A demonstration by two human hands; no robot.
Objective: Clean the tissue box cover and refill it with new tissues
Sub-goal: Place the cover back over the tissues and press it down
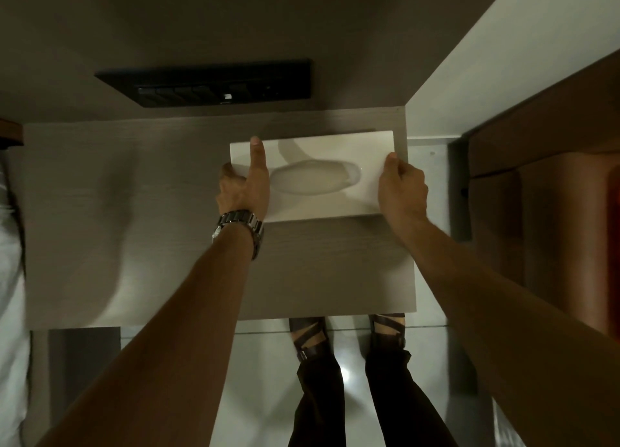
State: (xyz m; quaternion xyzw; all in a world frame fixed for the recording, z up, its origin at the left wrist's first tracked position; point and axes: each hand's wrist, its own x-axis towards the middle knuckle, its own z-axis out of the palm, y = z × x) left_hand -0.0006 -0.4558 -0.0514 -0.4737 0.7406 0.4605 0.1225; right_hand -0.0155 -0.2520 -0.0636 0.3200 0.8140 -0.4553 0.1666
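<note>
Both hands, left hand [241, 188] and right hand [401, 188], gripped the ends of the white tissue box cover [318, 174] on the table [134, 211], probably for lifting and cleaning next.

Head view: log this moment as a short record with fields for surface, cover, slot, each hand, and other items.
surface: wood-grain table
cover: white cover, at the table's far right, slot up
slot: oval slot, no tissue sticking out
left hand: left hand grips the cover's left end, thumb on top; watch on wrist
right hand: right hand grips the cover's right end
other: black panel on the wall behind
</note>
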